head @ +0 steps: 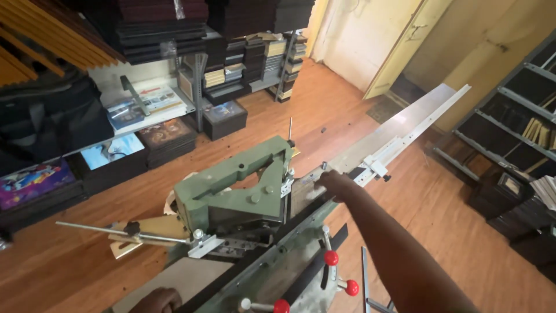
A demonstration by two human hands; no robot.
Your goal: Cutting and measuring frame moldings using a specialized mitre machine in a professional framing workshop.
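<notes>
1. cutter head [231,188]: dull sage green, paint worn.
2. lever knobs [331,258]: bright red.
3. long fence rail [405,133]: pale silver-grey with white stop block [377,167].
4. floor [463,232]: orange-brown wood grain.
5. door [399,46]: cream yellow.
6. stacked frames [156,29]: dark maroon and black.

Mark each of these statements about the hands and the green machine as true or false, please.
1. The right hand rests beside the green machine, at the near end of the long metal rail. True.
2. The left hand grips a red-knobbed lever. False: it sits low at the frame edge, apart from the red knobs.
3. The floor is grey concrete. False: it is brown wood.
4. Shelves along the wall hold stacked dark items. True.
</notes>
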